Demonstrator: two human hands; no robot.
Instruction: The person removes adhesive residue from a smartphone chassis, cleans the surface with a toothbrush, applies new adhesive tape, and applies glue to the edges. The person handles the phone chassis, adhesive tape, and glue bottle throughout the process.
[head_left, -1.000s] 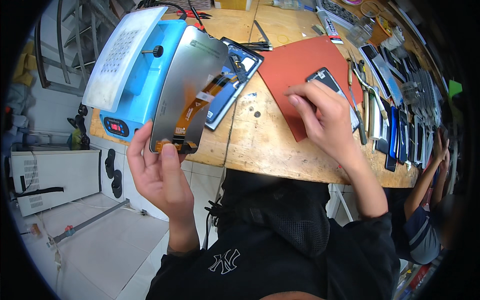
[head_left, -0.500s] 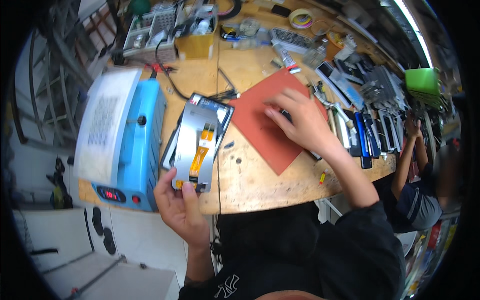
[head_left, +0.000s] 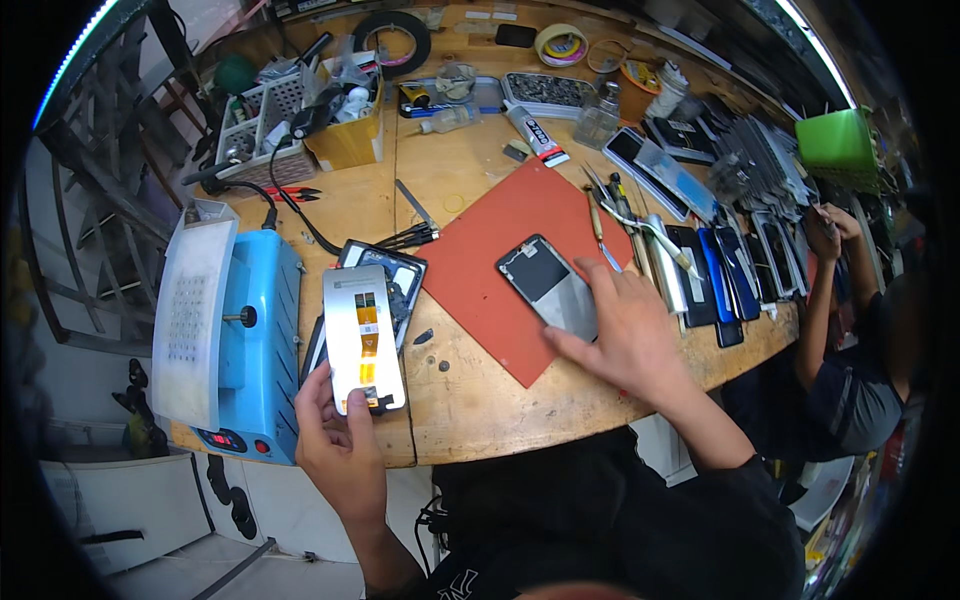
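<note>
My left hand (head_left: pixel 338 450) pinches the lower end of a silver-backed phone screen (head_left: pixel 345 320), which has an orange flex cable on its back. Beneath and behind that screen lie dark phone parts (head_left: pixel 408 275), partly covered. Over the red mat (head_left: pixel 500 340), my right hand (head_left: pixel 640 335) has its thumb and fingers at opposite edges of a phone frame (head_left: pixel 535 268) with a black and grey inner face. The palm hides the frame's near right corner; whether it rests flat on the mat, I cannot tell.
A blue heating machine (head_left: pixel 265 340) with a pale sheet on top stands at the left. Tweezers and other hand tools (head_left: pixel 640 225), then several phones (head_left: pixel 735 260), line the right. A glue tube (head_left: pixel 535 135) lies beyond the mat. Another person's arm (head_left: pixel 830 270) is at far right.
The view has shifted. My right hand was blurred over the mat, hiding most of what lay under it; now it is at the phone frame, which shows plainly. My left hand still holds the screen.
</note>
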